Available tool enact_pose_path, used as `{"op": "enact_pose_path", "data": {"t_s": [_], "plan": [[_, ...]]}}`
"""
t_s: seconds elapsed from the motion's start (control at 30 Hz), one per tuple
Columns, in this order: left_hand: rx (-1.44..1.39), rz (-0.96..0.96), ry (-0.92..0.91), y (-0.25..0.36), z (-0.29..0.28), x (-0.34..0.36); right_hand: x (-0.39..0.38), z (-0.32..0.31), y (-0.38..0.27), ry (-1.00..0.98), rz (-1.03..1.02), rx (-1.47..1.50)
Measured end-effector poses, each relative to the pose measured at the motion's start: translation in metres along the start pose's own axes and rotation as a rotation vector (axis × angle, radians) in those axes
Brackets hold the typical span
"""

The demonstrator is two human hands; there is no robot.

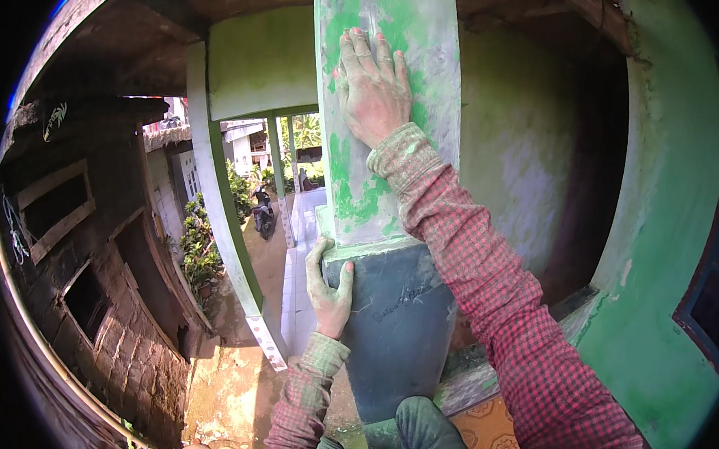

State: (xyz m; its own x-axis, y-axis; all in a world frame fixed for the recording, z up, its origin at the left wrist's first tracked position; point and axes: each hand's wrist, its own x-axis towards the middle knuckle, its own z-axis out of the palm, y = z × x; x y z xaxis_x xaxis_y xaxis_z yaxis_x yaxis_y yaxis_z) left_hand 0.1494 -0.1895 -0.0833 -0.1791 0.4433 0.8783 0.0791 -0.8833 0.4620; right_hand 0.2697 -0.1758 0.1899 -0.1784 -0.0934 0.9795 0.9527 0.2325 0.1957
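A square pillar (358, 176) rises in front of me, its upper part patchy with worn green paint and whitish filler. High on its front face, my right hand (376, 95) lies flat with fingers stretched upward; whether something thin is under the palm is hidden. Below a small ledge the pillar turns into a dark grey base (398, 340) with handwriting on it. My left hand (329, 298) grips the left edge of this base near the ledge, thumb on the front and fingers around the side. Pale dust coats both hands and the cuffs of my red checked sleeves.
A green wall (659, 240) with a dark blue frame stands to the right. Beyond the pillar runs a white tiled walkway (303, 254). Farther left are a slim post (222, 201), a parked motorbike (263, 213) and an old brick-and-wood building (126, 326). My knee (426, 427) is close to the base.
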Motion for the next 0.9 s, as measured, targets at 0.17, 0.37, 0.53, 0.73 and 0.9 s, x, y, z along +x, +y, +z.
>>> {"op": "enact_pose_path", "data": {"t_s": [0.17,0.37,0.53,0.73,0.9], "plan": [[0.112,0.04,0.03,-0.011,-0.022,-0.007,-0.098,0.001,-0.027,-0.098,-0.01,0.061],[0.05,0.062,0.025,-0.002,-0.011,-0.001,-0.009,0.007,0.0,0.004,0.005,0.033],[-0.015,0.015,0.058,-0.012,-0.008,-0.003,-0.036,-0.001,-0.001,-0.051,0.017,0.035],[-0.036,0.068,0.078,-0.015,-0.013,-0.004,-0.077,-0.01,-0.011,-0.085,-0.026,0.038],[-0.091,0.072,0.053,-0.011,0.004,0.003,-0.015,-0.01,0.011,-0.077,-0.015,-0.019]]}}
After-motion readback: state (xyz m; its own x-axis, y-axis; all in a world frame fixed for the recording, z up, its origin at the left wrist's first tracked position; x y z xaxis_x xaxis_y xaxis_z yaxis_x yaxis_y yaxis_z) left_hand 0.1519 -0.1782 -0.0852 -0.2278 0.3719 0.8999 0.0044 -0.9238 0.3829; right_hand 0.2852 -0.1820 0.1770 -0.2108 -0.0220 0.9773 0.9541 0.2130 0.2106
